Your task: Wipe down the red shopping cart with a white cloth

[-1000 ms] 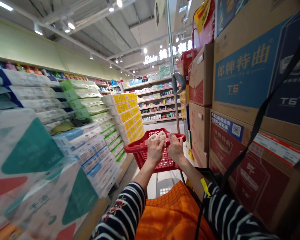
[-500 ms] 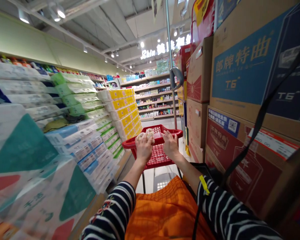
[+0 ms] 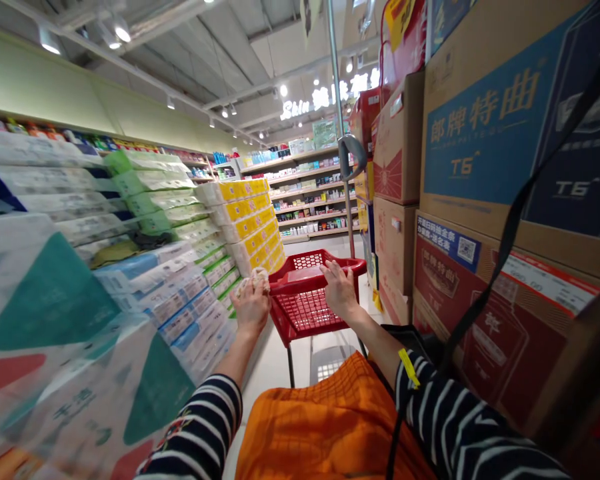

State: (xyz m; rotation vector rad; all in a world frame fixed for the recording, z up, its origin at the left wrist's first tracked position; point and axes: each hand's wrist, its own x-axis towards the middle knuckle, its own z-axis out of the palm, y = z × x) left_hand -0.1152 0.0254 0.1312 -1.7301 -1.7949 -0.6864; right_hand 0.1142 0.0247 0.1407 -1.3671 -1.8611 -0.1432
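My left hand [image 3: 250,307] has moved out past the left side of the red shopping cart [image 3: 307,300]. Its fingers are closed around a pale, lumpy round item [image 3: 254,281], and part of that item is hidden by them. The hand is close to a stack of packaged paper rolls [image 3: 180,287]. My right hand [image 3: 340,290] lies on the cart's near rim, with its fingers across the red plastic. Striped sleeves cover both forearms, and a yellow tag [image 3: 409,368] hangs at the right wrist.
Tall stacks of printed cartons [image 3: 480,167] wall the right side, and paper-roll packs line the left. A metal pole [image 3: 341,113] rises ahead. Shelves of small goods [image 3: 310,193] stand at the back. An orange bag [image 3: 330,420] lies below me, crossed by a black strap [image 3: 500,280].
My left hand has moved leftward with the pale item, from above the cart to beyond its left side. My right hand stays on the rim. The cart sits slightly closer to the paper-roll stacks.
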